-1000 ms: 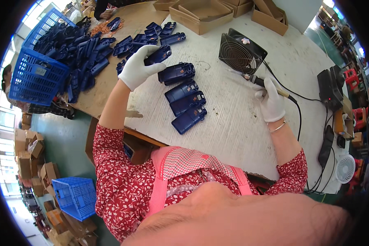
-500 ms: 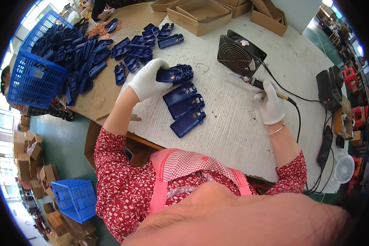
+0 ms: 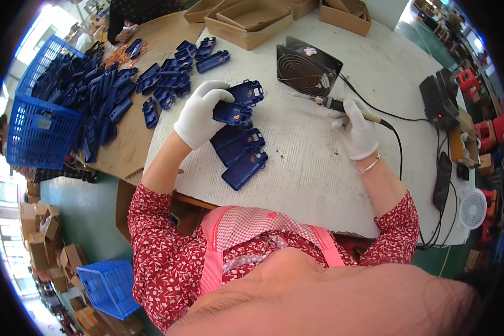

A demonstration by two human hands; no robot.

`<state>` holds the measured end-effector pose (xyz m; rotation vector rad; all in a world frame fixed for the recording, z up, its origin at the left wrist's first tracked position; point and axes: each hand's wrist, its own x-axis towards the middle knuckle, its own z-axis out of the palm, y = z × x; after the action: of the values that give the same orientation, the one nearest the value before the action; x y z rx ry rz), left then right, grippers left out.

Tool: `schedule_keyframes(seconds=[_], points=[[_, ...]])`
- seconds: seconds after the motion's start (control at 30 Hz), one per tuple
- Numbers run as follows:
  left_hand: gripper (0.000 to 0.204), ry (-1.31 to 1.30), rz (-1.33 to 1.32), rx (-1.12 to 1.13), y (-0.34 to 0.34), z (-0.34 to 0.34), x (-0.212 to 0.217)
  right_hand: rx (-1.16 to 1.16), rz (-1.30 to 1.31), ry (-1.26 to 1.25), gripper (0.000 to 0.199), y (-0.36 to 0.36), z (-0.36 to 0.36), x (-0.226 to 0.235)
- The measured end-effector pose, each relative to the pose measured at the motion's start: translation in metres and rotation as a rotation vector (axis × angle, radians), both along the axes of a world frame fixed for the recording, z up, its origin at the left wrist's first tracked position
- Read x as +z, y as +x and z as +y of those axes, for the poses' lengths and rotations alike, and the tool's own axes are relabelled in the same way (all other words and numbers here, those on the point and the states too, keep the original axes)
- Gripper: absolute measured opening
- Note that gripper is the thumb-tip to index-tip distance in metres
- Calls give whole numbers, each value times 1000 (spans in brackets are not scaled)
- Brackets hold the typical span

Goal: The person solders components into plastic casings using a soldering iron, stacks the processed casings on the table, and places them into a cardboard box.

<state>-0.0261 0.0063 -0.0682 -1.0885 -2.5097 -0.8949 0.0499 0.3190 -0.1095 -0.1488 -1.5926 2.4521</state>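
My left hand point(image 3: 200, 116), in a white glove, is closed on a dark blue plastic casing point(image 3: 231, 114) with small copper-coloured parts at one end. Another blue casing point(image 3: 248, 92) sits just beyond it by my fingertips; whether I grip that one too is unclear. Below them, more blue casings point(image 3: 244, 169) lie overlapping in a slanted row on the white table, partly hidden by the held one. My gloved right hand point(image 3: 357, 130) is closed round a soldering iron point(image 3: 337, 105), its metal tip pointing left, in front of a black fan point(image 3: 307, 70).
Several casings point(image 3: 165, 78) lie beyond my left hand. A blue crate point(image 3: 42, 131) with heaped casings stands at the left, near copper-coloured pieces point(image 3: 124, 54) and another person's hand point(image 3: 124, 36). Cardboard trays point(image 3: 249, 35) stand at the back. A black power unit point(image 3: 439, 101) and white fan point(image 3: 472, 208) are right.
The casings at my left hand have spread apart, one now lying beyond the other. The held casing has come lower over the row. My right hand still holds the soldering iron; the whole view has shifted slightly.
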Motion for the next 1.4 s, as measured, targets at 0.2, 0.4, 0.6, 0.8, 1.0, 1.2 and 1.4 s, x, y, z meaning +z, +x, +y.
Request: schedule_keyframes(seconds=[0.2, 0.4, 0.6, 0.8, 1.0, 1.2, 1.4], points=[[38, -236, 149, -183, -7, 33, 1, 25, 49, -19, 22, 2, 2, 1], [37, -387, 209, -236, -2, 54, -3, 114, 30, 50, 21, 3, 5, 1], [47, -398, 153, -224, -2, 55, -7, 123, -1, 82, 17, 3, 4, 1], [38, -388, 241, -233, 0, 55, -5, 112, -15, 245, 14, 6, 1, 6], [38, -387, 233, -230, 1, 55, -4, 128, 4, 284, 14, 6, -2, 8], [35, -382, 234, -225, 1, 55, -6, 135, -26, 310, 14, 7, -2, 8], [35, -383, 225, -226, 0, 55, -6, 144, -37, 317, 14, 6, -2, 8]])
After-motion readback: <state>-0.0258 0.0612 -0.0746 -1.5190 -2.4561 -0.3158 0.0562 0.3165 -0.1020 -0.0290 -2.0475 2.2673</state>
